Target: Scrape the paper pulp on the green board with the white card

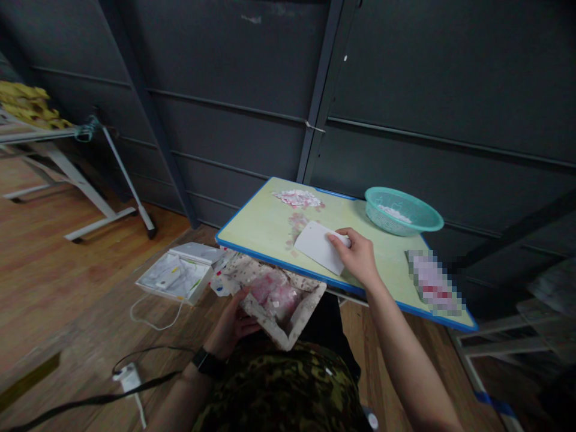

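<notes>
Within pinch of right hand (360,255), card (317,246)

Right ahead of you, a dark grey panelled wall (234,54) fills the top of the frame, crossed by thin rails (450,141) and split by upright posts (317,90). Over at the left, your wood-look floor (103,187) glows orange, browner lower down. A white-legged table (83,183) stands upper left, your blue-edged table (252,222) sits mid-frame, and the far right lies in shadow.
</notes>
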Tool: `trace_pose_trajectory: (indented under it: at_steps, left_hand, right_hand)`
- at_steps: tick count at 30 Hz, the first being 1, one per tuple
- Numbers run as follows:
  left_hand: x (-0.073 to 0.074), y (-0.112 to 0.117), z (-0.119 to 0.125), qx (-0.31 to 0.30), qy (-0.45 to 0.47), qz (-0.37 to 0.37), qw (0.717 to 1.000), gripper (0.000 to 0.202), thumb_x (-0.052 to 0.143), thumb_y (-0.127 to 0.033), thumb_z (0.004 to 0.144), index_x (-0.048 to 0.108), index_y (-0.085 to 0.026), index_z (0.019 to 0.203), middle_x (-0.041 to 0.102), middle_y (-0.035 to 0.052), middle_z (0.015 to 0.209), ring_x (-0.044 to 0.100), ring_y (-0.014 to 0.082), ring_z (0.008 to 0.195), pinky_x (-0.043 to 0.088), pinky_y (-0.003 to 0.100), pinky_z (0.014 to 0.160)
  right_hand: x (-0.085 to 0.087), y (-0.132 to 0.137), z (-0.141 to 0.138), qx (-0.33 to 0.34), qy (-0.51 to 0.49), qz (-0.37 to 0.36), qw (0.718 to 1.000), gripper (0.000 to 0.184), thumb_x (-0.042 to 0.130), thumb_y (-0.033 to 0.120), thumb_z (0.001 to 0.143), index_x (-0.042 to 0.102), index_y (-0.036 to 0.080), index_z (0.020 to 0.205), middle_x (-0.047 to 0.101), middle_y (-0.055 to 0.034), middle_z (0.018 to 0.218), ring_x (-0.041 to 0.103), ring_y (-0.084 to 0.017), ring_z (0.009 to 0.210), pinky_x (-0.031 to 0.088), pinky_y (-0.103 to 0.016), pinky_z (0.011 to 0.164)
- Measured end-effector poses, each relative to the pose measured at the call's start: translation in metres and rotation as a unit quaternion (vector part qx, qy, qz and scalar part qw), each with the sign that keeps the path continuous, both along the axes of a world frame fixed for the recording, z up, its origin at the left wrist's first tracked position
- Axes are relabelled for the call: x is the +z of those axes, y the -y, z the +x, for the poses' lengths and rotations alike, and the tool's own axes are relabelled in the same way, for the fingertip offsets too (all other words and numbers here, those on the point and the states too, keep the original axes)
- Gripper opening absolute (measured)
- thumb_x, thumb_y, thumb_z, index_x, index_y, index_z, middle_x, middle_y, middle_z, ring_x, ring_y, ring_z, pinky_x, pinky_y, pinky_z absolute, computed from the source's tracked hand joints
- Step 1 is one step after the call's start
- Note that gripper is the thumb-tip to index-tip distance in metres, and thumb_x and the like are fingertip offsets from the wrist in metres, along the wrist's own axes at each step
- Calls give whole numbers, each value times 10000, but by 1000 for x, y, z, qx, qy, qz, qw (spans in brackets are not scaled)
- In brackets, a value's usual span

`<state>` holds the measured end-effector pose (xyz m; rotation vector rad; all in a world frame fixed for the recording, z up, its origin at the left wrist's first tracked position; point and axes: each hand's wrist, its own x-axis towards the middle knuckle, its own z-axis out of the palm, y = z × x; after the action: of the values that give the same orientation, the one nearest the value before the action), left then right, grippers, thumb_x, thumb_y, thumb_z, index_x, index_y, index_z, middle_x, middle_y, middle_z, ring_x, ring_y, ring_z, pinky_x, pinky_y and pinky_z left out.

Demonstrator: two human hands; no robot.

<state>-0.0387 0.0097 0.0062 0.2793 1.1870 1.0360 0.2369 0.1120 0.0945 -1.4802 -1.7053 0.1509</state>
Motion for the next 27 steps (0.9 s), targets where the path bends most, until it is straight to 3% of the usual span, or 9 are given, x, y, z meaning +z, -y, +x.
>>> trace_pose_trajectory:
  at_steps: [12, 27]
  left_hand:
    - [8, 1, 3, 7, -5, -19, 1000, 217, 586, -374, 849, 607, -164, 902, 681, 34, 637, 691, 201, 557, 603, 341, 555]
    - [4, 2, 3, -11, -6, -7, 1000, 234, 597, -390, 838, 606, -160, 879, 689, 49, 671, 696, 205, 578, 601, 340, 578]
  right_hand:
    - [-2, -14, -19, 29, 29, 17, 999, 369, 515, 523, 852, 684, 204, 930, 693, -37, 747, 543, -170, 562, 387, -285, 619]
    - [1, -8, -10, 37, -21, -19, 999, 407, 551, 555, 805, 698, 186, 892, 695, -44, 744, 528, -168, 589, 383, -279, 586]
